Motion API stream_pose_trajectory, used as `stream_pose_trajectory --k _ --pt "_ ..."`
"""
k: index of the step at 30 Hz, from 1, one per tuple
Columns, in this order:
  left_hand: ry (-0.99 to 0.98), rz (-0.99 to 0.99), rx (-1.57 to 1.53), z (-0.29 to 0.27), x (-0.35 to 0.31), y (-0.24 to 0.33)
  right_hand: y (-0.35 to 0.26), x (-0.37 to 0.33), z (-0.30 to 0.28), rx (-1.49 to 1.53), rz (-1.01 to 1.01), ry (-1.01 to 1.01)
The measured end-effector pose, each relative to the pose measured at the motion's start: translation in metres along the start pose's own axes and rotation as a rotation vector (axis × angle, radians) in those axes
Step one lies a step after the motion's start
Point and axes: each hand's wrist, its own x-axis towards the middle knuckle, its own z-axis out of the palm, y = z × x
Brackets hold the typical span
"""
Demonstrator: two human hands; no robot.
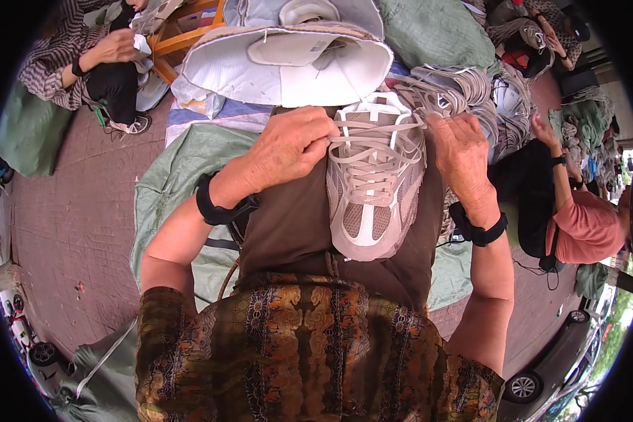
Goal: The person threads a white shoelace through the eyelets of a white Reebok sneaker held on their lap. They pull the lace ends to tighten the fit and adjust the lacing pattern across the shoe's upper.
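Observation:
A beige and white sneaker upper point(364, 221) lies on my lap, its toe toward me. Flat beige shoelaces point(376, 162) criss-cross its front. At the collar's left side, my left hand point(292, 146) is closed in a pinch on one shoelace. My right hand point(463, 155) pinches the lace on the opposite side, knuckles raised. Between the two hands the laces spread across the tongue point(373, 105). The fingertips of both hands are partly hidden. Each wrist wears a black band.
Ahead stands a wide white sack point(235, 77) with pale pieces inside. Stacked sneaker uppers point(446, 88) lie to its right, below a green sack point(436, 32). Co-workers sit at left and right, one in a pink shirt point(591, 225). Brick paving point(70, 232) extends leftward; a parked car point(552, 359) is lower right.

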Motion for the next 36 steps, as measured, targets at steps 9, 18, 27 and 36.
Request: stream_pose_trajectory --k 9,18,27,36 --pt "-0.084 -0.22 -0.339 -0.003 0.012 0.005 -0.011 -0.008 -0.005 -0.02 0.117 0.088" --pt "-0.077 -0.253 -0.386 -0.002 0.006 0.004 -0.013 -0.011 -0.02 -0.139 0.089 0.052" --pt "-0.066 -0.341 -0.467 0.003 0.007 -0.001 0.01 -0.006 -0.005 -0.221 0.16 0.19" --pt "0.099 -0.458 -0.438 0.008 -0.011 0.005 -0.018 -0.027 -0.003 0.234 0.334 -0.019"
